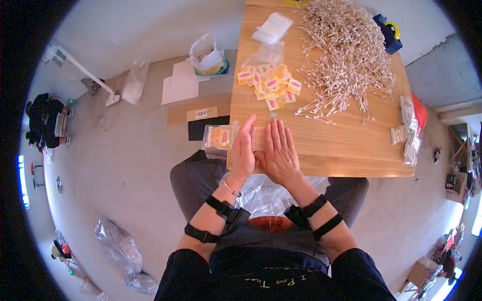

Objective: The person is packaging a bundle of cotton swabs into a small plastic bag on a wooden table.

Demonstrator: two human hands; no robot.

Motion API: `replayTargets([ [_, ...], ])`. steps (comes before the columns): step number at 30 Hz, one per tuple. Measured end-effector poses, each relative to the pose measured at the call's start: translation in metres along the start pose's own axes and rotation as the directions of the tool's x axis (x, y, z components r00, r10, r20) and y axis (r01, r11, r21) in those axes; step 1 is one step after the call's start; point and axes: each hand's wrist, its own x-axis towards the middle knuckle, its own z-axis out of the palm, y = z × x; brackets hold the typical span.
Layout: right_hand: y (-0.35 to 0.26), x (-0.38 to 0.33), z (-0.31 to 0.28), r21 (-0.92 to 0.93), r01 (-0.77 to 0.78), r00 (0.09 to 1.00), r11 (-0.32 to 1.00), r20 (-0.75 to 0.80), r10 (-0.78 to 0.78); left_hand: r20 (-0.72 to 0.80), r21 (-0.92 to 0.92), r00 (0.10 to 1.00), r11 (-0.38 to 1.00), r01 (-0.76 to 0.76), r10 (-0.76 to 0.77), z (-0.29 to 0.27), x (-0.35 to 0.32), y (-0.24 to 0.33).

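Observation:
A row of cotton swabs (258,136) lies on the table near its front left corner, between my two hands. My left hand (244,153) stands on edge at the swabs' left side, its fingers stretched out. My right hand (281,150) lies palm down at their right side, fingers straight and close together; it partly covers the row. Just left of my left hand, a clear pack of swabs with a yellow card (219,137) sits at the table's edge. Beyond my fingers is a pile of yellow cards (271,84).
A large heap of loose cotton swabs (346,55) covers the table's far right. Clear bags (272,28) lie at the far left, and filled packs (411,130) along the right edge. A tape dispenser (389,35) stands behind the heap. On the floor are a white bag (208,55) and cardboard (178,111).

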Motion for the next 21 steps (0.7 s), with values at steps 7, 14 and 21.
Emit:
replayTargets([
  [7,0.002,0.006,0.003,0.003,-0.028,0.999,1.0,0.017,0.028,-0.056,-0.016,0.998,1.0,0.001,-0.002,0.003,0.001,0.003],
  [14,0.001,0.002,-0.01,0.04,-0.064,0.996,0.997,-0.061,0.066,-0.002,-0.001,1.0,1.0,0.007,-0.007,-0.003,-0.001,-0.002],
  [21,-0.004,-0.006,-0.011,-0.117,0.074,0.991,0.99,0.119,-0.06,0.013,-0.044,1.0,0.999,0.025,-0.025,-0.003,0.0,0.0],
])
